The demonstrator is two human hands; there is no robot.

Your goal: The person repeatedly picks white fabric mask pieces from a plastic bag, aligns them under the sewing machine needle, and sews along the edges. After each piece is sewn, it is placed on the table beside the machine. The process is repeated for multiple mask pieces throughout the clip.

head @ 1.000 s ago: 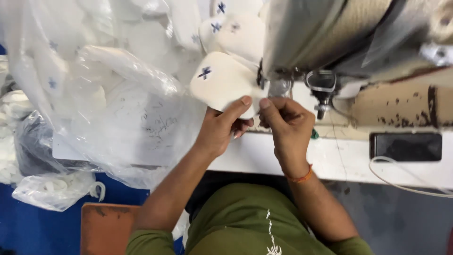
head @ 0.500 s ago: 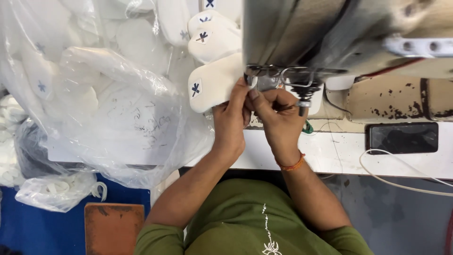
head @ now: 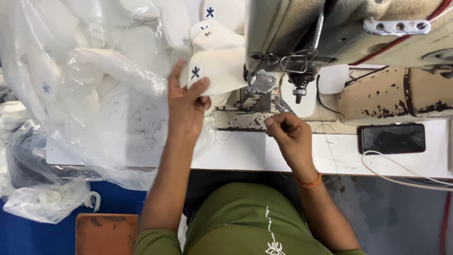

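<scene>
Leftmost, a heap of clear plastic bags [head: 89, 94] filled with white padded pieces spilled over the left part of the white table [head: 236, 156], and a smaller knotted bag [head: 47, 200] hung below its near edge, beside a rust-brown stool [head: 106, 233] on the blue floor. Further right, the person's left hand [head: 186, 106] was raised over the table with the fingers spread; its thumb pinched the near corner of a white padded piece [head: 219, 66], right beside a small label with a dark blue star-shaped mark [head: 195, 72]. That piece lay just left of the sewing machine's presser foot [head: 259, 85], touching it or nearly so, and more white pieces with the same blue marks were stacked behind it on the far side. Right of the foot, the needle bar [head: 297, 92] hung from the grey head of the sewing machine [head: 349, 28], which filled the far right of the view. Near the machine bed, the right hand [head: 290, 134] hovered over the table with fingers curled in and thumb meeting the forefinger, narrowly closed; whether it pinched a thread could not be told, though thin loose threads lay around it. An orange band [head: 309, 182] circled that wrist. Further right, a dark phone [head: 391, 138] lay flat on the table, with a white cable [head: 401, 177] curving along the near edge. The person wore an olive green shirt [head: 245, 222].
</scene>
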